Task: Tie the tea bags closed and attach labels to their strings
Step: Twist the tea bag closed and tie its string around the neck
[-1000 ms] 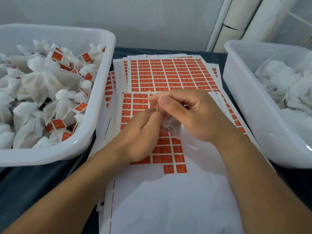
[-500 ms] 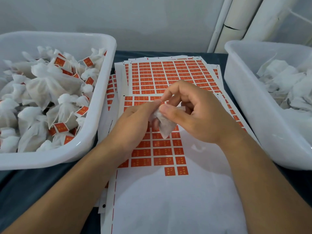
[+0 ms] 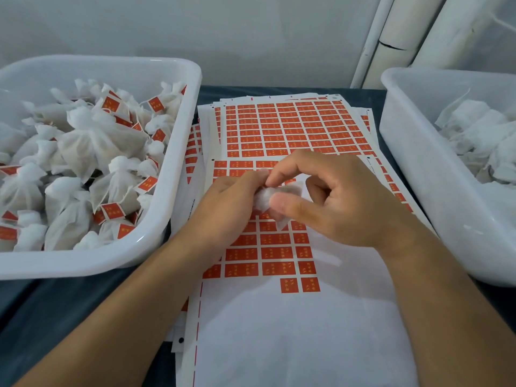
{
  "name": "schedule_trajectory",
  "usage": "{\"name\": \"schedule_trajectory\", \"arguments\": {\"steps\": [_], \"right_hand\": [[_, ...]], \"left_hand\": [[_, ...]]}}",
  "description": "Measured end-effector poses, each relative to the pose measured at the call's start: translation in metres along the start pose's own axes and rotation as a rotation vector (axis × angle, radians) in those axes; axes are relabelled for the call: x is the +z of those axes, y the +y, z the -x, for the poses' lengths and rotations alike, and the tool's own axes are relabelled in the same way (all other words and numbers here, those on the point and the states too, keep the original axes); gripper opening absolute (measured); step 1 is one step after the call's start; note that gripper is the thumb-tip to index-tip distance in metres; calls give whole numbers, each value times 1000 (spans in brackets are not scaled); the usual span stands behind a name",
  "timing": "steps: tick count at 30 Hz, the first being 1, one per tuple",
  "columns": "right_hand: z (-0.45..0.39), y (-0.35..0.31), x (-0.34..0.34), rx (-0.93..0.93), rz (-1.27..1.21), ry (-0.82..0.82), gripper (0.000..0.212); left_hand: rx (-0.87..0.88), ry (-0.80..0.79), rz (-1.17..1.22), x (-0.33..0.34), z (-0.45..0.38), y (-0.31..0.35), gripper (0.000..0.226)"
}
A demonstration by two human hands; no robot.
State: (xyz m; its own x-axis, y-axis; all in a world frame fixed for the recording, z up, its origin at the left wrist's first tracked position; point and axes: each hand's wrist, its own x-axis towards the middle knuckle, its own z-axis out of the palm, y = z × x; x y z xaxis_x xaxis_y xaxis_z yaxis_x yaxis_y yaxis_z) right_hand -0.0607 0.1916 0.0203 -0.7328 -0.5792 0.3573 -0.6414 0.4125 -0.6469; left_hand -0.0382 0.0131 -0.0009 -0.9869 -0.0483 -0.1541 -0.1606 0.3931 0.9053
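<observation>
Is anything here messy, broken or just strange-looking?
Nothing looks damaged or spilled. The label sheets lie in a loosely fanned, uneven stack, and the top sheet is mostly peeled bare. Both hands, left hand and right hand, hold one tea bag above it.

Stood at ten o'clock and three o'clock as white plastic tubs: left tub (image 3: 178, 169), right tub (image 3: 413, 174). Rested on a dark tablecloth (image 3: 69, 308). Backed at twelve o'clock by a pale wall (image 3: 237, 37), with white pipes (image 3: 396, 40) at one o'clock.
</observation>
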Motion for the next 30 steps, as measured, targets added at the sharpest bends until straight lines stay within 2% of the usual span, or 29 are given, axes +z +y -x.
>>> {"name": "schedule_trajectory", "arguments": {"steps": [6,11,15,20,28,30], "right_hand": [[-1,3,3,-14,151,-29,26],[-2,3,5,28,217,-36,33],[-2,7,4,55,254,-32,36],[-3,11,6,76,217,-14,26],[-6,17,12,138,63,93,17],[-6,19,13,151,32,105,15]], "left_hand": [[-73,-4,86,-2,-3,-6,47],[-182,76,103,1,-6,-4,45],[-276,76,182,0,-10,-1,53],[-209,-31,222,-3,-8,-5,64],[-129,-107,202,-6,-10,-9,63],[-107,-101,209,-6,-10,-10,55]]}}
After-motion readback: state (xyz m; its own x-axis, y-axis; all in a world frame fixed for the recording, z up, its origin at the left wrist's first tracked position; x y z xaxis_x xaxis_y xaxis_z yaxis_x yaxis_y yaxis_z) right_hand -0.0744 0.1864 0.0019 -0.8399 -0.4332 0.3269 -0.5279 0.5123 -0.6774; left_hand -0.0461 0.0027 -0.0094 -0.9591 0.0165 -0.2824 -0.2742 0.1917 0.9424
